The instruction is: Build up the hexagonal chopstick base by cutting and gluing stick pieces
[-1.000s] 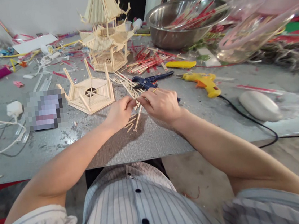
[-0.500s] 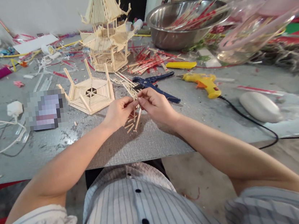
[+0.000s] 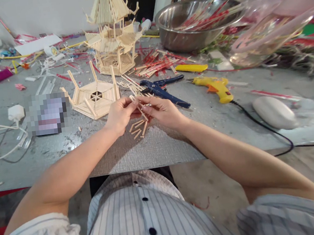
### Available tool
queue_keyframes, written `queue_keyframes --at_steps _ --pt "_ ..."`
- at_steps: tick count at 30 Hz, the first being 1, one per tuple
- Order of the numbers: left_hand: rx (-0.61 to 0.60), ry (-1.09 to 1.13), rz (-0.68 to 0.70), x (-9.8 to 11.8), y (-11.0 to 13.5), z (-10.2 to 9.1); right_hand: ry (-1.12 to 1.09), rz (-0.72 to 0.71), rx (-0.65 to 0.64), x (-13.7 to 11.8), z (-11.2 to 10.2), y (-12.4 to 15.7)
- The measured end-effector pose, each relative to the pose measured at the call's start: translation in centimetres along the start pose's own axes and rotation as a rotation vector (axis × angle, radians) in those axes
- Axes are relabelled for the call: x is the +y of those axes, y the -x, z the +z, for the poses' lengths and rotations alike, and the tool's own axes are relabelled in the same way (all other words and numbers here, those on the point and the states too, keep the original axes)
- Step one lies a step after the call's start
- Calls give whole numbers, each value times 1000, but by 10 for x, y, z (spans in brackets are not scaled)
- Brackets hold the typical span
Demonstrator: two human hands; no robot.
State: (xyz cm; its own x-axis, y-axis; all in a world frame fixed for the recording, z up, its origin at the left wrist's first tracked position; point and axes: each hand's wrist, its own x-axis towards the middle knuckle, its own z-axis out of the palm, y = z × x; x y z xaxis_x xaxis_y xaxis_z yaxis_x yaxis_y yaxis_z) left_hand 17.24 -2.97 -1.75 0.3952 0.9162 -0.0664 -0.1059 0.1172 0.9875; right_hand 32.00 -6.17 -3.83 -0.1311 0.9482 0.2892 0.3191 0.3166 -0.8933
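My left hand (image 3: 122,115) pinches a short pale wooden stick (image 3: 143,113), which slants between the two hands. On the other side my right hand (image 3: 161,111) has its thumb and fingers closed at the same stick; small pale ends show by its fingertips. Several cut wooden sticks (image 3: 137,128) lie on the table just below the hands. To the left stands a hexagonal stick base (image 3: 104,89) with upright posts. Blue cutters (image 3: 165,93) rest open just beyond my right hand, beside a pile of more sticks.
Behind stands a wooden stick pagoda (image 3: 113,42). Rightward are a yellow glue gun (image 3: 216,87) with a black cord, a yellow-handled tool (image 3: 191,68), a white oval object (image 3: 273,112) and a steel bowl (image 3: 182,40). A phone (image 3: 49,114) and white cable lie left.
The fingers have shifted, and a slanting stick between my hands now shows clearly. My hands sit slightly further apart. The things on the table stay where they were.
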Motion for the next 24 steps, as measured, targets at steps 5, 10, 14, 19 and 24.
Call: queue_keyframes --at_steps 5,10,14,19,24 --pt "17 87 -13 3 0 0 -100 62 -121 2 1 0" --pt "75 133 31 4 -1 -3 -208 147 -85 3 -3 -1" --pt "114 168 54 3 -5 -6 -218 197 -29 -2 -9 -2" --pt "127 165 64 2 -5 -7 -226 222 -43 -6 -11 -1" --pt "98 218 65 0 -5 -5 -211 221 -81 -5 -11 -1"
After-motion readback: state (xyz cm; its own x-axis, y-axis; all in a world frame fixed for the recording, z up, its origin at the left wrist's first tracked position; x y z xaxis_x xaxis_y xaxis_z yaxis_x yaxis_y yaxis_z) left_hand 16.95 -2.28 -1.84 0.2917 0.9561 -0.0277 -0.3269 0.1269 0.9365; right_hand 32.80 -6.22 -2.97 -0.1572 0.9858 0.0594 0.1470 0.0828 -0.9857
